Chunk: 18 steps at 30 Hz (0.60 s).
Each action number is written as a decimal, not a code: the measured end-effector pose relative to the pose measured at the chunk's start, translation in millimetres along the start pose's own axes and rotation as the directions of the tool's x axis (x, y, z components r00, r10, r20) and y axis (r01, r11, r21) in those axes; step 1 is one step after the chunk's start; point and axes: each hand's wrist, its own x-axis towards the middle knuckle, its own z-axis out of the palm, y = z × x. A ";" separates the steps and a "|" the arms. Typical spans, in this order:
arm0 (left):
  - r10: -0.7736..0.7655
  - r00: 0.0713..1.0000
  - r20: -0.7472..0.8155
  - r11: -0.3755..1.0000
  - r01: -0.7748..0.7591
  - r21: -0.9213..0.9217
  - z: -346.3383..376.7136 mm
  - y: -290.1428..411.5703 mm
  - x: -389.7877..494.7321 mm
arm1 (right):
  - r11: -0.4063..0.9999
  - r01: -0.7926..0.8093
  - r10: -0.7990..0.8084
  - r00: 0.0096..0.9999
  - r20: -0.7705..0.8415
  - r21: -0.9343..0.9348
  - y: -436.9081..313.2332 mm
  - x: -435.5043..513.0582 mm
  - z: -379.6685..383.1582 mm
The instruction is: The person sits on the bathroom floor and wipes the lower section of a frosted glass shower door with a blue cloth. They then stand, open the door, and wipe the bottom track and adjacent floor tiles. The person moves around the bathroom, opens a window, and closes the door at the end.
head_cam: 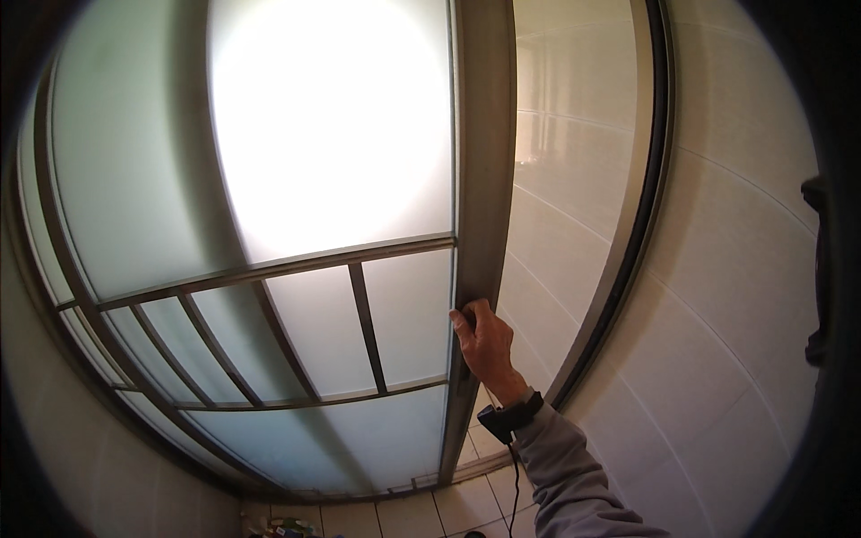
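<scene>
My right hand [485,339] is at the brown metal edge stile [485,168] of a sliding door with frosted glass panels [336,134]. Its fingers are bent at the stile, and part of them is hidden, so a firm grip cannot be made out. A black strap with a small device [501,420] and a cable sits on the wrist, over a grey sleeve. Between the stile and the door frame [646,202] at the right is a gap showing a tiled wall. My left hand is out of view.
A tiled wall [713,282] stands right of the frame, with a dark fitting [817,269] at its far edge. Below are floor tiles [403,514], a low threshold [481,467] and several small colourful items [289,528] at the bottom left.
</scene>
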 end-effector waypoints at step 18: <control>-0.020 0.996 -0.092 0.999 0.016 -0.038 -14.9 2.5 6.4 | 0.999 -0.034 0.032 0.999 -0.035 -0.035 7.2 -5.8 5.2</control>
